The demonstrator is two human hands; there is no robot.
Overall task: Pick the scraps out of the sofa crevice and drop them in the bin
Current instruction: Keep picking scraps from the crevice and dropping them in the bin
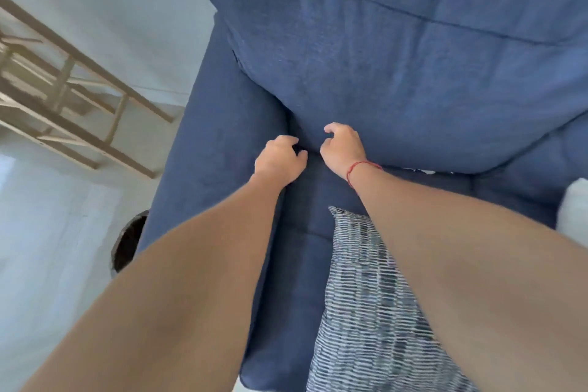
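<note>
Both my hands are at the crevice (310,149) where the blue sofa's back cushion (397,83) meets the seat (305,200), close to the left armrest (216,143). My left hand (280,159) has curled fingers whose tips dip into the gap, and what they hold is hidden. My right hand (342,149), with a red thread on its wrist, hooks curled fingers and thumb on the back cushion's lower edge. Small white scraps (418,170) show in the crevice further right. The dark round bin (129,243) stands on the floor left of the sofa, partly hidden by my left forearm.
A blue-and-white striped pillow (366,296) lies on the seat under my right forearm. Something white (572,205) sits at the sofa's right edge. A wooden furniture frame (73,99) stands on the pale floor (47,216) to the left.
</note>
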